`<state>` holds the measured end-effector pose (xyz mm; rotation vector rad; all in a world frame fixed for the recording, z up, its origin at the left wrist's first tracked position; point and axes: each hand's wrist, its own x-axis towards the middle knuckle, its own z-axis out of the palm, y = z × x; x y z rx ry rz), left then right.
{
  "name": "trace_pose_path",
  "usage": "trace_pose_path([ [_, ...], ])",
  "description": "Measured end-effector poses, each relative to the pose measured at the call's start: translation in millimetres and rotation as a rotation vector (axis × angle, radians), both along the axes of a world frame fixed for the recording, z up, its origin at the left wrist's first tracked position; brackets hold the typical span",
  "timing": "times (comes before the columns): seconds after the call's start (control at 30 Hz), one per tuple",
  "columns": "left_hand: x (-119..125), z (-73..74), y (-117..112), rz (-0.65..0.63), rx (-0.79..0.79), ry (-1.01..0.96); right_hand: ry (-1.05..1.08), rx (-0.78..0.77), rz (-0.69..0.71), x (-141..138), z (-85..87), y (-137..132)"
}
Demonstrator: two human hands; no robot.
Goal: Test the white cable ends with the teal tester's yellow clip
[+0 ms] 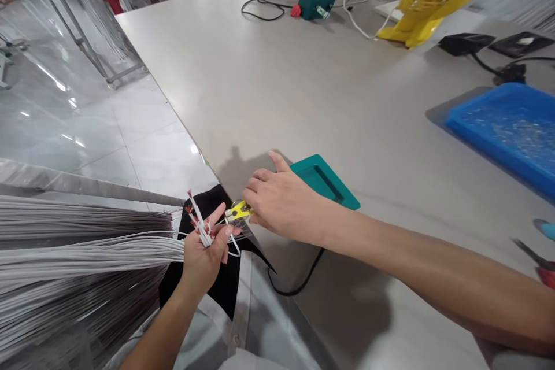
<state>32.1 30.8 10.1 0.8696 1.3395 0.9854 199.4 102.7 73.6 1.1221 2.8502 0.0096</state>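
Left hand (206, 254) clamped on white wires (130, 253), just off the table's (303, 81) left edge; right hand (281, 199) gripping a yellow tool (239, 211) beside them. Several ends already show red; looks mid-batch. Can't tell how many remain.

Glossy tiled floor (143, 121) beside pale table (277, 87)

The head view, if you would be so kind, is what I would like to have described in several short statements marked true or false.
1. The left hand holds white wires. True.
2. The right hand holds a red tool. False: it holds a yellow tool.
3. The right hand partly hides a teal tray. True.
4. The yellow fan stands on the floor. False: the yellow fan stands on the table.
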Motion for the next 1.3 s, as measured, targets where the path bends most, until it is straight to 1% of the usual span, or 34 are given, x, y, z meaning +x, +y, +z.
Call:
trace_pose_path([
  [0.1, 0.8, 2.8, -0.8, 0.024, 0.015, 0.006, 0.018, 0.045, -0.026, 1.2, -4.4, -3.2],
  [0.17, 0.1, 4.8, -0.7, 0.026, 0.013, 0.007, 0.017, 0.058, -0.018, 1.3, -5.7, -4.1],
  [0.27, -3.8, 6.0, -1.3, 0.026, 0.013, 0.006, 0.011, 0.049, -0.004, 1.3, -5.2, -3.0],
  [0.4, -13.1, 3.8, -5.0, 0.024, 0.056, -0.002, 0.051, 0.025, -0.014, 3.7, -3.6, -1.8],
  [0.47, -18.3, 2.6, -7.5, 0.037, 0.080, -0.018, 0.167, 0.047, 0.012, 4.4, -3.2, -5.6],
  [0.57, -25.5, 3.7, -10.8, 0.087, 0.107, -0.054, 0.486, 0.111, 0.068, -0.5, -4.4, -20.1],
  [0.6, -27.7, 5.1, -11.8, 0.097, 0.112, -0.066, 0.592, 0.101, 0.062, -4.3, -5.8, -26.3],
  [0.67, -31.8, 9.3, -13.5, 0.101, 0.105, -0.097, 0.769, -0.034, 0.016, -14.8, -10.2, -37.7],
  [0.73, -35.9, 14.4, -14.9, 0.087, 0.072, -0.155, 0.915, -0.245, -0.059, -28.0, -16.3, -44.8],
  [0.83, -41.8, 21.0, -16.2, 0.060, 0.001, -0.280, 1.098, -0.543, -0.103, -47.5, -26.0, -45.3],
  [0.9, -45.4, 23.4, -16.7, 0.053, -0.028, -0.344, 1.227, -0.684, -0.102, -57.3, -31.7, -42.0],
  [1.03, -49.3, 23.6, -18.8, 0.035, -0.049, -0.364, 1.433, -0.861, -0.129, -67.0, -40.4, -37.7],
  [1.2, -45.4, 22.4, -21.0, 0.006, -0.041, -0.216, 1.596, -1.203, -0.234, -66.6, -45.0, -40.4],
  [1.23, -44.0, 22.4, -20.9, 0.005, -0.031, -0.194, 1.608, -1.244, -0.245, -64.9, -44.2, -40.2],
  [1.27, -42.6, 22.2, -20.5, 0.006, -0.025, -0.179, 1.615, -1.252, -0.249, -62.7, -42.6, -39.2],
  [1.3, -41.4, 21.7, -19.9, 0.007, -0.025, -0.168, 1.626, -1.227, -0.253, -59.8, -40.2, -37.6],
])
